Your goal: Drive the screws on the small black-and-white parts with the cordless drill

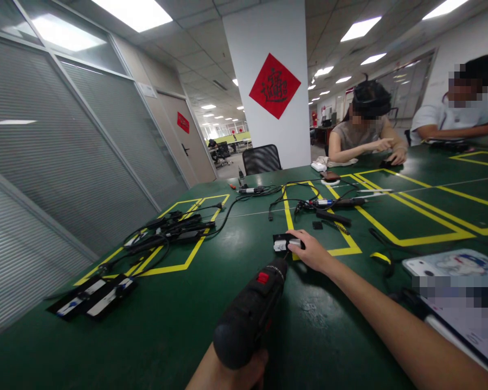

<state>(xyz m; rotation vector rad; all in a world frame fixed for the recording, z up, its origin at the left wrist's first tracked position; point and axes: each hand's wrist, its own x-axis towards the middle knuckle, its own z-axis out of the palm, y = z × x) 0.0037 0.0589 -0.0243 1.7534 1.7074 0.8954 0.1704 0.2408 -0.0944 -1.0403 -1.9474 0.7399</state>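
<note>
My left hand point(244, 376) is wrapped round the grip of a black cordless drill point(252, 309), mostly hidden behind its body. The drill points away from me, and its thin bit reaches close to a small black-and-white piece point(281, 245); I cannot tell whether they touch. Reaching in from the right, my right hand point(311, 253) is closed on that piece with thumb and fingers, holding it at the table. The piece shows a white block on a black flat backing.
Bundled black cables point(174, 230) and two black-and-white strips point(109, 298) lie left on the green table point(166, 336). Beyond my right hand are a pen-like tool point(341, 202), a black bar point(333, 218) and cords. A phone point(459, 265) is at right. Two people sit across.
</note>
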